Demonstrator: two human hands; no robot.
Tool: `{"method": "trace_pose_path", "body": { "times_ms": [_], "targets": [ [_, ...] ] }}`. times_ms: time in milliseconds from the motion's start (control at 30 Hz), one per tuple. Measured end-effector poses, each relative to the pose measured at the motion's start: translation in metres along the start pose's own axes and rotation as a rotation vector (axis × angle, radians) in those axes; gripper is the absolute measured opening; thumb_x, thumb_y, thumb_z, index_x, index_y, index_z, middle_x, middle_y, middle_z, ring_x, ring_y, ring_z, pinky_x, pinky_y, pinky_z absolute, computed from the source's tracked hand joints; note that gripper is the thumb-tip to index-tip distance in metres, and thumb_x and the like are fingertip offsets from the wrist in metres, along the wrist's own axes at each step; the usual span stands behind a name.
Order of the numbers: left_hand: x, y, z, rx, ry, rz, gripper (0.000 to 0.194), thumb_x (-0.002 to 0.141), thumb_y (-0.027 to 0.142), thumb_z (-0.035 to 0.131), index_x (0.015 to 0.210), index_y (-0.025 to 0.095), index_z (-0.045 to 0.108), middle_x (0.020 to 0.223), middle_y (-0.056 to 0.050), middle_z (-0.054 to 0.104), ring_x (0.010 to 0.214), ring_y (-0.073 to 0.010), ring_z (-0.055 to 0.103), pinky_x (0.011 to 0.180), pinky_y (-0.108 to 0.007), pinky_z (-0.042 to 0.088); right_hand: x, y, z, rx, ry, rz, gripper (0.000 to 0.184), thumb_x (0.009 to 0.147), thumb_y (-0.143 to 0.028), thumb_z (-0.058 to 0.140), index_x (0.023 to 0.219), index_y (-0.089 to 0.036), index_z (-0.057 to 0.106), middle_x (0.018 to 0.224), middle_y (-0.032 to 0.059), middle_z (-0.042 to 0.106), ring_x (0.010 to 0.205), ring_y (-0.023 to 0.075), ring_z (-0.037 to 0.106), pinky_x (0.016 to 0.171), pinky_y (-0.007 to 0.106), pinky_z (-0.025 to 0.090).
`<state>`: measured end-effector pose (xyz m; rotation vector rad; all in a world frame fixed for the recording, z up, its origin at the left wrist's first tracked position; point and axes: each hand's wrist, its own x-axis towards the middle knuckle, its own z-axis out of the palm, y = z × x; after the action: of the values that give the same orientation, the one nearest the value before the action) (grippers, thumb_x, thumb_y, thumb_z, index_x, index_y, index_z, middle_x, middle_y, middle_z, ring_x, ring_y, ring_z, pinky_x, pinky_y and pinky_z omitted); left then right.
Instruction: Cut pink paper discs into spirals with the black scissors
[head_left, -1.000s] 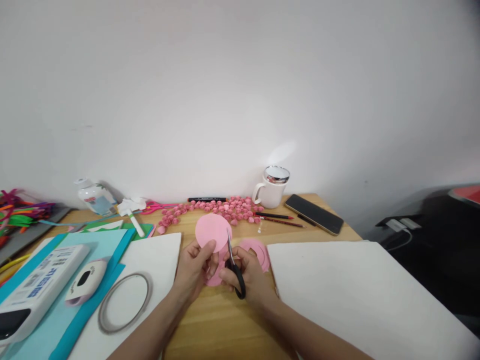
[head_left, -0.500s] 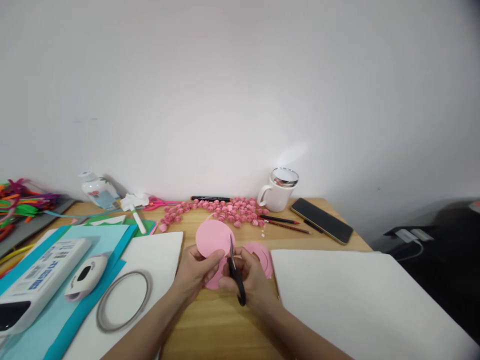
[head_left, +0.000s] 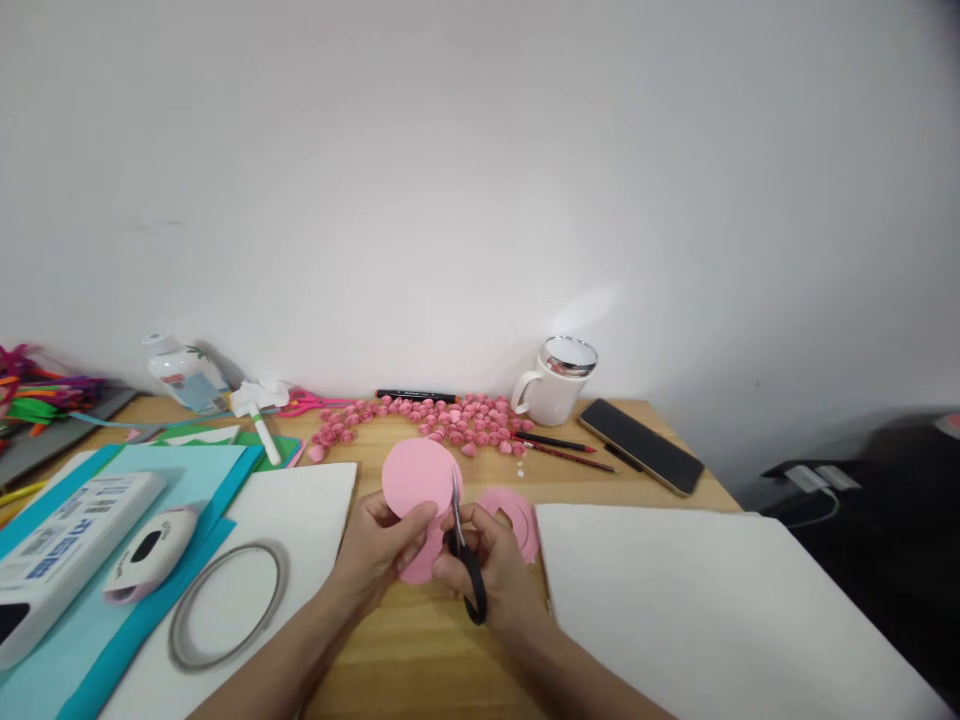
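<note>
My left hand [head_left: 386, 540] pinches a round piece of pink paper [head_left: 418, 478] between thumb and fingers, above the wooden table. Black-handled scissors [head_left: 471, 575] are gripped in my right hand [head_left: 491, 565], their blades pointing away from me along the disc's right edge. Below the disc, more pink paper [head_left: 418, 566] shows, partly hidden by my fingers. Just right of my right hand lies a pink paper piece with curved cuts [head_left: 517, 515]. Beyond my hands, many small rolled pink paper pieces [head_left: 480, 420] are spread along the back of the table.
A white mug [head_left: 551, 385], pencils [head_left: 566, 457] and a phone [head_left: 641, 445] stand or lie at the back right. White sheets [head_left: 675, 590] cover the right front. At left are a tape ring [head_left: 176, 625], a tape runner [head_left: 150, 555], a white box [head_left: 75, 560] and a bottle [head_left: 184, 375].
The whole view has shifted slightly. The scissors stay at the disc's right edge, and the narrow curled strip at its top no longer shows. Both hands keep their grips.
</note>
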<state>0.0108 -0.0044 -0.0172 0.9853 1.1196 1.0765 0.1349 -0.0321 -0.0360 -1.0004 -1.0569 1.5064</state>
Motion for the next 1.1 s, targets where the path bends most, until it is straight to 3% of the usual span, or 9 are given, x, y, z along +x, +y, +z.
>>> {"method": "trace_pose_path", "body": {
  "times_ms": [167,400,667,900,1100],
  "targets": [
    [-0.0017,0.0026,0.0003,-0.061,0.0,0.012,0.04,0.059,0.037,0.069,0.039,0.015,0.042,0.027,0.006,0.038,0.029,-0.0035,0.03,0.034,-0.018,0.02,0.0004,0.0025,-0.0017,0.019,-0.015,0.022,0.031,0.059,-0.032,0.071,0.073,-0.019,0.047,0.046,-0.0097,0.044,0.035,0.0049,0.037,0.034,0.015,0.029],
    [-0.001,0.0037,0.0002,-0.201,-0.092,-0.054,0.037,0.068,0.043,0.062,0.048,0.014,0.049,0.031,0.004,0.043,0.027,-0.0047,0.032,0.031,-0.018,0.02,-0.0005,0.0046,-0.0011,0.013,-0.036,0.04,0.032,0.059,-0.034,0.071,0.072,-0.019,0.046,0.043,-0.0099,0.045,0.032,0.0051,0.04,0.031,0.014,0.03],
    [-0.002,0.0025,0.0006,-0.075,0.012,-0.025,0.041,0.062,0.04,0.068,0.039,0.014,0.046,0.026,0.005,0.038,0.026,-0.0036,0.029,0.031,-0.018,0.018,-0.0033,0.0008,0.0014,0.03,-0.08,0.087,0.04,0.052,-0.029,0.077,0.074,-0.02,0.046,0.047,-0.0111,0.044,0.036,0.0045,0.037,0.035,0.015,0.03],
    [-0.0021,-0.0037,0.001,-0.017,-0.055,0.02,0.042,0.06,0.034,0.069,0.034,0.013,0.045,0.027,0.003,0.041,0.026,-0.0044,0.032,0.034,-0.02,0.019,-0.0019,-0.0001,-0.0004,0.051,-0.044,-0.057,0.047,0.049,-0.026,0.08,0.08,-0.021,0.045,0.059,-0.0061,0.053,0.055,0.0117,0.051,0.053,0.021,0.038],
    [-0.0021,-0.0044,0.0026,-0.032,-0.043,0.037,0.044,0.061,0.038,0.068,0.033,0.014,0.043,0.025,0.004,0.038,0.025,-0.0039,0.03,0.033,-0.02,0.017,-0.0013,-0.0016,-0.0006,0.061,-0.075,-0.076,0.043,0.053,-0.028,0.078,0.08,-0.02,0.045,0.06,-0.0061,0.05,0.052,0.0104,0.048,0.05,0.021,0.035]
  ]
}}
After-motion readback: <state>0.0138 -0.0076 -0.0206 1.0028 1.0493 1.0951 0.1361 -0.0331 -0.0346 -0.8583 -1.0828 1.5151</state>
